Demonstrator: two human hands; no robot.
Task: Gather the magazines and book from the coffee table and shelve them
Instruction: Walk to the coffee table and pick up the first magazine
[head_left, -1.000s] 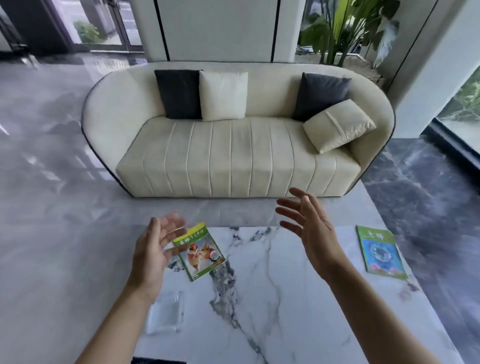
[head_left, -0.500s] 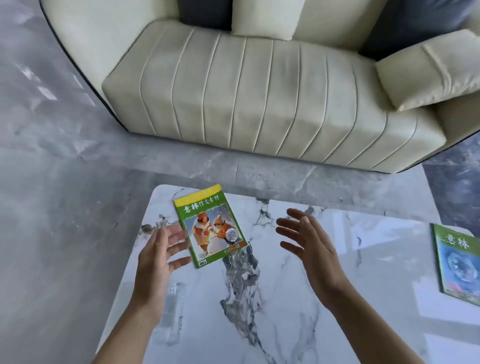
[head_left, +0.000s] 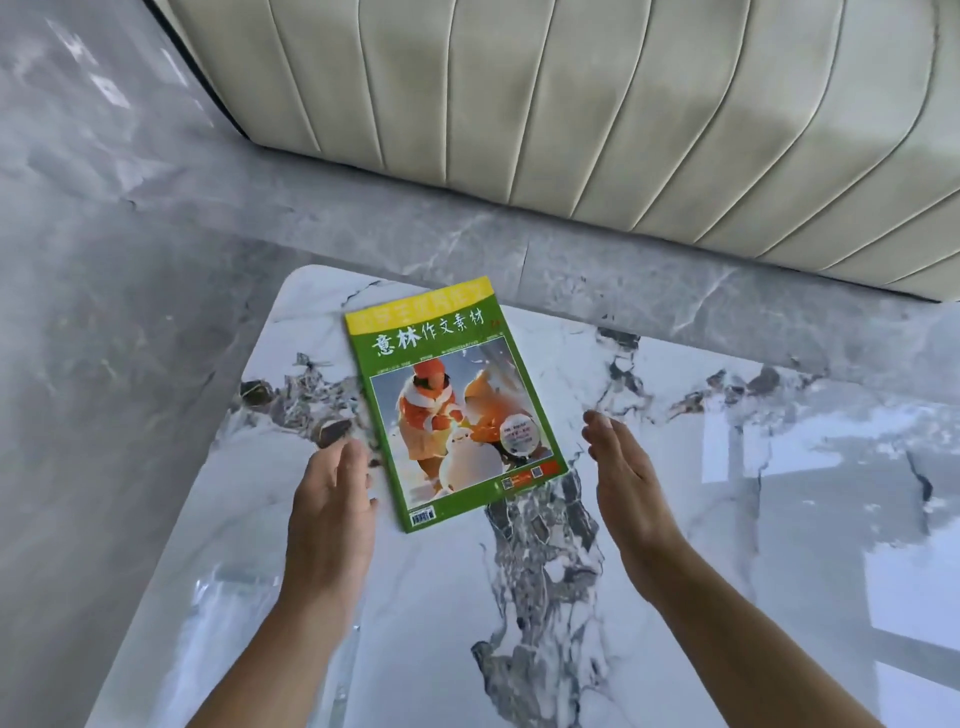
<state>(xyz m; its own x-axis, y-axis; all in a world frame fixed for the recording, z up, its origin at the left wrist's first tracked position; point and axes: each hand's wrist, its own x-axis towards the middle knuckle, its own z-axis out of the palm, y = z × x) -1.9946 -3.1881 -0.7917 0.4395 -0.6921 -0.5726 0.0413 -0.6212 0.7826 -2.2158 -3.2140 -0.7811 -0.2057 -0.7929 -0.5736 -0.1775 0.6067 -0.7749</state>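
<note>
A green magazine (head_left: 452, 400) with a yellow top band and a picture of figures in orange coats lies flat near the far left corner of the white marble coffee table (head_left: 675, 519). My left hand (head_left: 332, 499) hovers just left of its lower left edge, fingers spread, with nothing in it. My right hand (head_left: 623, 478) is held edge-on to the right of the magazine, a short gap away, fingers straight and empty. Neither hand grips the magazine. The second magazine is out of frame.
A cream ribbed sofa (head_left: 623, 114) runs across the top of the view, beyond a strip of grey marble floor (head_left: 104, 260). The table's left edge drops to the floor beside my left forearm.
My head has tilted down and closer, so the magazine fills more of the view. Both hands have lowered and closed in on either side of it. The blue magazine at right has left the frame.
</note>
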